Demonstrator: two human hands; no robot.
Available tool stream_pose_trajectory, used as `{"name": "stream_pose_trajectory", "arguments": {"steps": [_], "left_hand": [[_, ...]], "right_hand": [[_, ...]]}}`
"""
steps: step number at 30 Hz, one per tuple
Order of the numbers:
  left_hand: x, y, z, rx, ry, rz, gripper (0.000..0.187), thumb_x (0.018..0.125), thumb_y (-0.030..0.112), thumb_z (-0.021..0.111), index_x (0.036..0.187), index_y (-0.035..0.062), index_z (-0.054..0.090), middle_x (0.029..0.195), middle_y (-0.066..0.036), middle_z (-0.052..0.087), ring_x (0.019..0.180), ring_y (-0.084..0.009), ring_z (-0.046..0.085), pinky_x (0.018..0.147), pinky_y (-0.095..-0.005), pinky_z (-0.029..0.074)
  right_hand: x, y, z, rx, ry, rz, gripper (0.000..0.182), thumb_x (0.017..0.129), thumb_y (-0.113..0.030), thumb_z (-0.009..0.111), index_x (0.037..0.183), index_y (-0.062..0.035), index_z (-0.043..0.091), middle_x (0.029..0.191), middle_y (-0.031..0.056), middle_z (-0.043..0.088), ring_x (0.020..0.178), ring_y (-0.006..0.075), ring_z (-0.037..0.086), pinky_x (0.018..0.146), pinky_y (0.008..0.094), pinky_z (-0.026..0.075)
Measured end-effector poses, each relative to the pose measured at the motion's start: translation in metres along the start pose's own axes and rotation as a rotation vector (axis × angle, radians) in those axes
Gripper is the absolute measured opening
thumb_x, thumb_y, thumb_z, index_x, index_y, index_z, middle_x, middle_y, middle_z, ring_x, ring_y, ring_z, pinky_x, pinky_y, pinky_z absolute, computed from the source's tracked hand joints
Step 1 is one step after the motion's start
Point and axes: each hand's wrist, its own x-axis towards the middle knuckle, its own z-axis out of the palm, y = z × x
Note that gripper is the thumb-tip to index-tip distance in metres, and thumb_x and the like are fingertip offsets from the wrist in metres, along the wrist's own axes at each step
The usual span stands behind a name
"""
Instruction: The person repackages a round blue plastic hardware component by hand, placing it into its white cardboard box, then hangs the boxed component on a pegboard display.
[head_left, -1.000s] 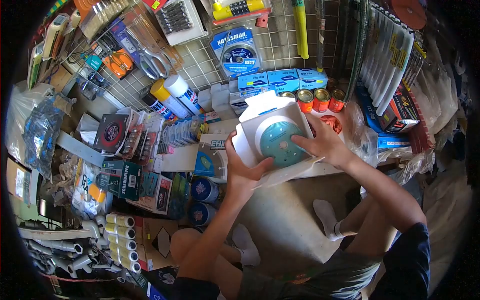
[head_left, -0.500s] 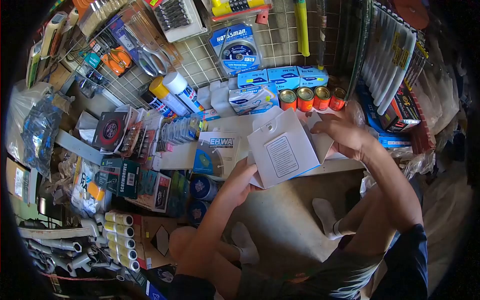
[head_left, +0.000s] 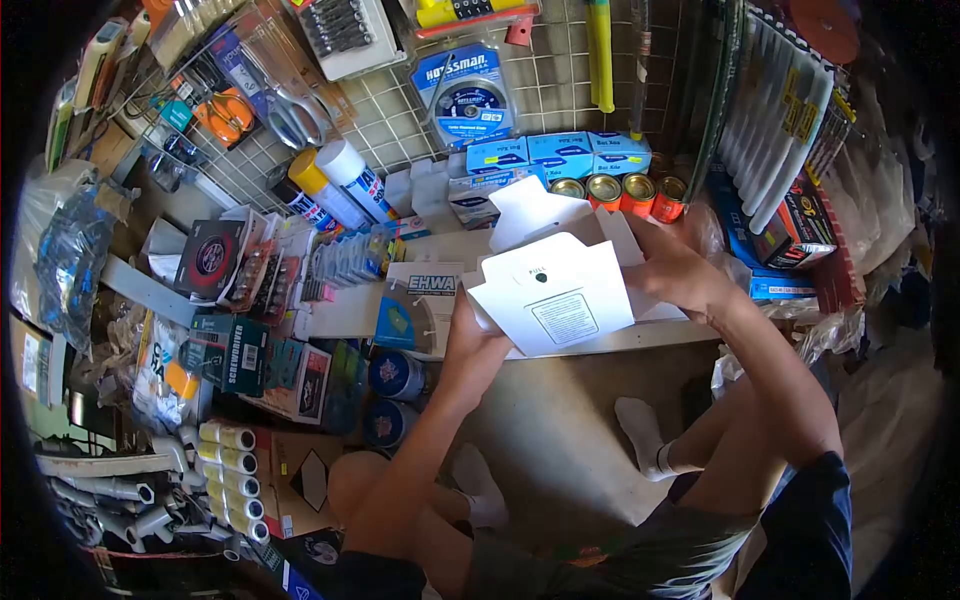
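A white cardboard box (head_left: 530, 300) is tilted in front of me, its top flaps standing up. Its near panel has a printed text block and a small hole marked "PULL". Gripping the box's lower left side is my left hand (head_left: 475, 335), its fingertips partly behind the card. My right hand (head_left: 680, 270) holds the right side near a flap, with some fingers hidden by the cardboard. What is inside the box cannot be seen. Just left of it, a flat EHWA packet (head_left: 415, 300) lies on the white shelf (head_left: 345, 318).
Orange-red cans (head_left: 637, 195) and blue-white boxes (head_left: 560, 152) line the back of the shelf. Spray cans (head_left: 350, 175) stand at the left. A wire grid (head_left: 390, 100) carries hanging tools. Blue-lidded tubs (head_left: 390, 375) sit below the shelf edge, near my left forearm.
The box has tipped towards me, so its upper flaps now spread open and the top opening shows more. Both hands have kept hold of it and shifted slightly.
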Motion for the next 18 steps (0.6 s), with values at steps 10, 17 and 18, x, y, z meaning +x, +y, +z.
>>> {"name": "stream_pose_trajectory", "arguments": {"steps": [10, 17, 18], "left_hand": [[-0.001, 0.024, 0.006, 0.265, 0.23, 0.248, 0.076, 0.083, 0.002, 0.08, 0.144, 0.0003, 0.035, 0.133, -0.017, 0.053, 0.119, -0.025, 0.059, 0.099, -0.0384, 0.05], [-0.003, 0.005, -0.003, 0.414, 0.21, 0.354, 0.057, 0.091, 0.012, 0.076, 0.134, 0.0018, 0.041, 0.124, -0.019, 0.059, 0.101, -0.0262, 0.065, 0.086, -0.0397, 0.054], [-0.003, 0.017, -0.005, 0.419, 0.146, 0.336, 0.053, 0.094, 0.016, 0.074, 0.134, 0.0025, 0.042, 0.122, -0.022, 0.062, 0.097, -0.0285, 0.068, 0.082, -0.0402, 0.055]], "right_hand": [[0.009, 0.015, 0.014, -0.361, 0.325, -0.381, 0.072, 0.083, -0.017, 0.075, 0.145, 0.0041, 0.044, 0.121, 0.0261, 0.066, 0.119, 0.0342, 0.063, 0.106, 0.0384, 0.044], [0.018, 0.023, 0.018, -0.187, 0.228, -0.218, 0.073, 0.082, -0.022, 0.077, 0.141, 0.0064, 0.045, 0.119, 0.0263, 0.065, 0.114, 0.0348, 0.065, 0.1, 0.0384, 0.048], [0.02, 0.027, 0.018, -0.172, 0.229, -0.214, 0.074, 0.082, -0.023, 0.078, 0.141, 0.0066, 0.045, 0.119, 0.0268, 0.065, 0.114, 0.0348, 0.065, 0.1, 0.0386, 0.049]]}}
